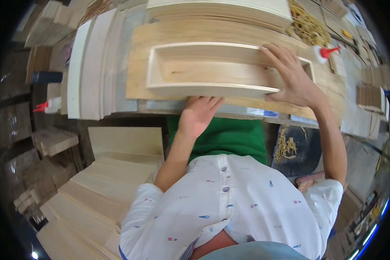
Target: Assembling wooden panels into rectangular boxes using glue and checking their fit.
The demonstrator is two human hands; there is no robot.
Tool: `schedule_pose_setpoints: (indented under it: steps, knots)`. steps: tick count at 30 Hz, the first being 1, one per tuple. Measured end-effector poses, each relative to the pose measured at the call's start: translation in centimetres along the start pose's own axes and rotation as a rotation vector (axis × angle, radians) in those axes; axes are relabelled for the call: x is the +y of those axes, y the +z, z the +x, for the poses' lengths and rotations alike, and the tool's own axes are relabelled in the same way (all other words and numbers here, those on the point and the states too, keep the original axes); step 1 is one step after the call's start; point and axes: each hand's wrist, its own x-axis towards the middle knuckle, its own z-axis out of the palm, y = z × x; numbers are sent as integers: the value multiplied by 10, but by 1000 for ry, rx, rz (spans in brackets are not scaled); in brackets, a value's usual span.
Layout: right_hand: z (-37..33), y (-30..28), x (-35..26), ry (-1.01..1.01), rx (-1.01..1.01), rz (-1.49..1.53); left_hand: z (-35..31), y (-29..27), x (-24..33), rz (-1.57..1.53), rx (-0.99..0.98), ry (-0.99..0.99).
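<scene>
A long, pale wooden box (pixel 203 90) with an open top lies crosswise on a wooden board (pixel 136 65). My right hand (pixel 292 80) spans its right end, fingertips on the far rim and thumb at the near wall. Below the middle of the near wall, my left hand (pixel 199 115) lies palm up with fingers stretched out. The fingertips meet the lower edge of the box, and whether they bear on it I cannot tell. Nothing shows in the left palm. A white glue bottle (pixel 318 54) with a red nozzle lies just beyond my right hand.
Stacked wooden panels (pixel 221 11) stand behind the board, and upright panels (pixel 93 65) line its left. A heap of rubber bands (pixel 307 24) sits at the far right. Another red-tipped bottle (pixel 53 105) is at left. More thin boards (pixel 95 182) lie at lower left; a dark tray (pixel 297 149) is at right.
</scene>
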Motion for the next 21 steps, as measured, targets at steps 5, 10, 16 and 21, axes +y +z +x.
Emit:
schedule_pose_setpoints:
  steps: [5, 10, 16, 21]
  knots:
    - [-13, 17, -18, 19, 90, -105, -18, 28, -15, 889, -34, -762]
    - [-18, 14, -19, 13, 208, -69, -12, 78, -8, 1253, -219, -468]
    - [-26, 18, -15, 40, 194, -12, -17, 129, 27, 1928, -115, 265]
    - [-56, -29, -5, 95, 585, 168, -3, 142, 61, 2516, -121, 527]
